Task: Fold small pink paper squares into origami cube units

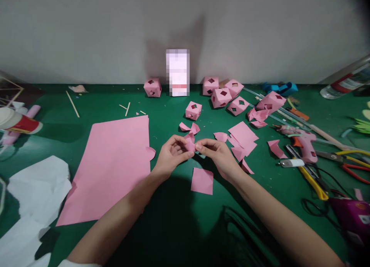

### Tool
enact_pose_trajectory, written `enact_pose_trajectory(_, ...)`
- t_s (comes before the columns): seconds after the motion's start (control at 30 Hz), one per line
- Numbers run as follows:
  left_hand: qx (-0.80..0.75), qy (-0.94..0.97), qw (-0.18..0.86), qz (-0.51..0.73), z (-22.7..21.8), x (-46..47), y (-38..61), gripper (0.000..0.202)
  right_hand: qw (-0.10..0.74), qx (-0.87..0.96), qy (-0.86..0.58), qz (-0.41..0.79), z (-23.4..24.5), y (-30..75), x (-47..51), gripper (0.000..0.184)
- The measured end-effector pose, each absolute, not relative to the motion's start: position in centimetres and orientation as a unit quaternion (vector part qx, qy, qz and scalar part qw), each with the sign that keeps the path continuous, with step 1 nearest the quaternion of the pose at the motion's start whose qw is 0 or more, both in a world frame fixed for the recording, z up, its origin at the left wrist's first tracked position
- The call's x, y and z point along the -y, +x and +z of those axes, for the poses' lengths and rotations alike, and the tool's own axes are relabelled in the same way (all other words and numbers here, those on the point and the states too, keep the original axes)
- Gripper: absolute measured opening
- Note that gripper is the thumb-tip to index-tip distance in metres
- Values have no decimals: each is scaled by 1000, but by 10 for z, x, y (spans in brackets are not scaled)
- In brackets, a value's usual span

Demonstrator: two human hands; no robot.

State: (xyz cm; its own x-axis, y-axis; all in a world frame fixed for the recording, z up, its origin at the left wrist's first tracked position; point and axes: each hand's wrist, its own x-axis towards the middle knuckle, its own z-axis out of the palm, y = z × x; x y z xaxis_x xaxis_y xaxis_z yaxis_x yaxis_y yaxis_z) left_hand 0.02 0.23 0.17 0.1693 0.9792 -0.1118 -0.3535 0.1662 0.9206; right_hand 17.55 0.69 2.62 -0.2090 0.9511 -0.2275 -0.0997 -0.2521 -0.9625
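Note:
Between the fingertips of both hands is a small folded pink paper piece (pixel 190 143), held over the middle of the table. My left hand (pixel 172 153) pinches it from the left, and my right hand (pixel 216 153) grips its right edge. Just beyond lie small folded pink pieces (pixel 194 128) and a pink paper box with diamond-shaped holes (pixel 193 111). A flat pink paper square (pixel 202 181) rests below the hands. To the right of my right hand are stacked pink squares (pixel 243 138) with folded pieces around them.
Large pink sheets (pixel 118 163) cover the left side, beside crumpled white paper (pixel 40 190) and a cup (pixel 20 120). Several pink boxes (pixel 222 97) and a phone (pixel 177 72) stand by the wall. Right: a glue gun (pixel 306 143), cutter (pixel 313 180), pliers (pixel 343 157) and bottle (pixel 347 80).

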Motion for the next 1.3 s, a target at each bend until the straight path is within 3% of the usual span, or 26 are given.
enact_pose_trajectory(0.2, -391, 326, 688, 517, 6, -7, -3, 33, 402, 512, -482, 586, 18, 179, -12, 42)
enact_pose_trajectory(0.5, -384, 354, 700, 487, 3, -7, -3, 34, 360, 554, -435, 612, 20, 179, -9, 30)
enact_pose_trajectory(0.63, -371, 353, 711, 482, 5, -7, -4, 31, 382, 532, -399, 642, 20, 181, -9, 27)
enact_pose_trajectory(1.3, -359, 389, 714, 458, 3, -6, -5, 21, 353, 535, -372, 671, 18, 180, -9, 34)
